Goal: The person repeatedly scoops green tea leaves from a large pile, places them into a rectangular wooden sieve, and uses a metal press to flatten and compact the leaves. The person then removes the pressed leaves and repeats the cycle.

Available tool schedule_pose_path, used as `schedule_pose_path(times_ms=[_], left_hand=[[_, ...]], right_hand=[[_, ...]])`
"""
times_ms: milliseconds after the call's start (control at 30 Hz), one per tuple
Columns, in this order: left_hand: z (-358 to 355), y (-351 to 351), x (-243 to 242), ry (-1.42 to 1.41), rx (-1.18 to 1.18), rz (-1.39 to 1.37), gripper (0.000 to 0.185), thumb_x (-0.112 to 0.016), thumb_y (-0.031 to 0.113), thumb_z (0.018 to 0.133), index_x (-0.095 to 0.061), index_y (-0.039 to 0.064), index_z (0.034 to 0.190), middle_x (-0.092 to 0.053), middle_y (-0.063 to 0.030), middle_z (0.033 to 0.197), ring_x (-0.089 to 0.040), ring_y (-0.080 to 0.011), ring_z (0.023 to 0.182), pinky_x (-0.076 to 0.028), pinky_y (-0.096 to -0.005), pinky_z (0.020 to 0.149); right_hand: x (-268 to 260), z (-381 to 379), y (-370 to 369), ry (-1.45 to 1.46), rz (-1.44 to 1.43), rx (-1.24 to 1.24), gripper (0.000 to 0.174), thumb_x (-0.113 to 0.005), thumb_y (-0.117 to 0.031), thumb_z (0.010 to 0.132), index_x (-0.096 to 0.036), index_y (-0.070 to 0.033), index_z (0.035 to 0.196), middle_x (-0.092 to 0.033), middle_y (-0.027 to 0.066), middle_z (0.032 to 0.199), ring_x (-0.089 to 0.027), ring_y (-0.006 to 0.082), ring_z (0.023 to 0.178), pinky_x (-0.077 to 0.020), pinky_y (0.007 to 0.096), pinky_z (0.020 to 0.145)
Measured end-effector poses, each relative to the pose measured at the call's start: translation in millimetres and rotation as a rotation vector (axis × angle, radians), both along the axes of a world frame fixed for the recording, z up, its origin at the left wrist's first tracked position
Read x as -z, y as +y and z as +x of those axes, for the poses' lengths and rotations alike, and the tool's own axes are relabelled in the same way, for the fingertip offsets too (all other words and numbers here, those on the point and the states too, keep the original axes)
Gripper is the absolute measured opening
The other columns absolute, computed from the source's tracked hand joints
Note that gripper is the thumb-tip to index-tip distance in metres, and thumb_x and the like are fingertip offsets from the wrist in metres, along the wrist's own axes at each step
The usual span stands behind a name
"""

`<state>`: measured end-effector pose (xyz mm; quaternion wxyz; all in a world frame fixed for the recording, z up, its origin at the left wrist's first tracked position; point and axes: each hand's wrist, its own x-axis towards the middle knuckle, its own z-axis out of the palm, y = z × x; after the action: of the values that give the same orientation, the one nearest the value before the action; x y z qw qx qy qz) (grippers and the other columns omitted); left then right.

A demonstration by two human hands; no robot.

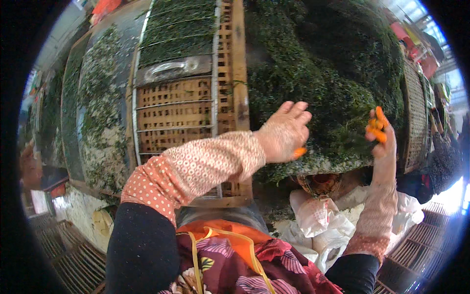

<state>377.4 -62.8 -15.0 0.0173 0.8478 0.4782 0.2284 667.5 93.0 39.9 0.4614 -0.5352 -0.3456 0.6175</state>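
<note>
My left hand point(284, 132) is over the near left part of a large heap of dark green leafy material point(315, 81). Its fingers point forward and lie slightly apart; an orange cover shows on the thumb. Nothing shows in its grasp, though the palm side is hidden. At the heap's right edge, my right hand point(383, 136) has bent fingers with orange covers point(377, 135) on several of them. Whether it pinches any greens cannot be made out. A wooden rail point(240, 73) borders the heap on the left.
Left of the rail is a slatted wooden lattice point(176, 95) under a metal wire frame point(214, 88), with greens point(180, 33) spread farther up. Another greens-strewn surface point(101, 110) lies beyond. Below the heap are a basket point(319, 183) and white plastic bags point(323, 228). Another lattice panel point(416, 110) stands right.
</note>
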Motion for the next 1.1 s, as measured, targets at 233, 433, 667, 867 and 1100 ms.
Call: schedule_pose_path(times_ms=[233,433,667,867,1100], left_hand=[[-13.4,-80.0,-1.8,-1.466,0.359,-0.987,0.04,-0.054,0.042,0.097,-0.065,0.005,0.104,-0.065,-0.0084,0.112,-0.062,-0.0247,0.104,-0.049,-0.0385,0.091],[-88.6,-132.7,-9.1,-2.633,0.236,-1.137,0.023,-0.059,0.029,0.097,-0.064,0.006,0.099,-0.07,-0.0091,0.097,-0.068,-0.0225,0.091,-0.054,-0.0399,0.087],[-311.2,-125.7,-22.7,-2.445,-0.079,-0.233,0.016,-0.057,0.013,0.09,-0.055,0.007,0.075,-0.056,-0.0073,0.071,-0.059,-0.0249,0.069,-0.052,-0.0418,0.075],[-504.4,-178.8,0.2,-2.345,-0.559,-0.046,0.018,-0.049,0.016,0.096,-0.055,-0.001,0.098,-0.057,-0.0138,0.08,-0.058,-0.0297,0.081,-0.048,-0.0451,0.086],[-446.7,-228.4,-90.8,0.225,-1.299,-0.217,0.042,-0.064,0.039,0.094,-0.057,0.006,0.118,-0.071,-0.0114,0.088,-0.069,-0.0256,0.078,-0.056,-0.038,0.071]], right_hand=[[-62.0,-141.2,-193.4,-0.141,-0.34,-0.659,0.02,-0.057,-0.027,0.098,-0.061,-0.008,0.103,-0.062,0.004,0.083,-0.058,0.0105,0.058,-0.038,0.0248,0.034],[-55.9,-242.3,-241.0,-0.138,-0.311,-1.213,0.034,-0.068,-0.033,0.087,-0.063,-0.002,0.101,-0.064,0.0041,0.079,-0.062,0.0144,0.064,-0.0511,0.0265,0.058],[-26.0,-356.1,-184.4,-0.455,-0.191,-1.248,0.024,-0.059,-0.029,0.098,-0.061,-0.006,0.106,-0.061,-0.0003,0.077,-0.051,0.0072,0.047,-0.045,0.0242,0.039],[15.4,-438.7,-129.9,-0.757,-0.08,-1.304,0.028,-0.061,-0.033,0.096,-0.062,-0.005,0.104,-0.055,0.0003,0.07,-0.046,0.0087,0.044,-0.0403,0.0243,0.037],[43.9,-437.2,-100.1,-0.922,0.041,-1.346,0.037,-0.06,-0.037,0.097,-0.063,0.0,0.101,-0.061,0.0068,0.071,-0.053,0.0129,0.048,-0.0426,0.0302,0.041]])
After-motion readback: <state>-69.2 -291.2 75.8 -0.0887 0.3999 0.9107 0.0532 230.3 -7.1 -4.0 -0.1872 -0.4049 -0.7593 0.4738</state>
